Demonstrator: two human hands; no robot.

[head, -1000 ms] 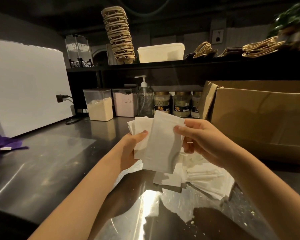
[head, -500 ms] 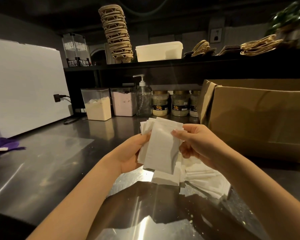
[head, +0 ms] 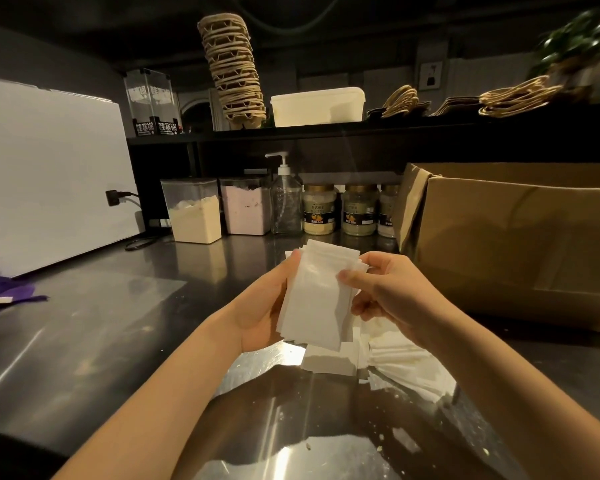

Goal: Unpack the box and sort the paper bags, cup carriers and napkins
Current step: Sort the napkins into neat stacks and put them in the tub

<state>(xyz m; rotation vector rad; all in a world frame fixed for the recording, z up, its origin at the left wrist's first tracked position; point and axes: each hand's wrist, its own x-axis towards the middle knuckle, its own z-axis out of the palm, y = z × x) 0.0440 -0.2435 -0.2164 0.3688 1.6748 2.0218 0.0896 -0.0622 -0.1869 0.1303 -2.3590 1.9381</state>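
Note:
A stack of white napkins (head: 317, 299) stands upright above the steel counter (head: 84, 334), held between both hands. My left hand (head: 262, 306) grips its left edge from behind. My right hand (head: 385, 292) holds the right edge, thumb on the front sheet. More loose white napkins (head: 406, 365) lie fanned on the counter just below and to the right. The open cardboard box (head: 520, 244) stands at the right. On the shelf sit a tall stack of brown cup carriers (head: 234, 71) and flat paper bags (head: 513, 98) with twisted handles.
A white plastic tub (head: 317, 106) sits on the shelf beside the carriers. Powder containers (head: 194, 214), a pump bottle (head: 286, 202) and jars (head: 319, 214) line the back of the counter. A white appliance (head: 45, 174) stands left, with purple cloth (head: 4, 292) before it.
Both hands have drawn together and squared the napkins into a neater stack, held slightly lower. My left thumb has slipped from the front of the stack to its edge.

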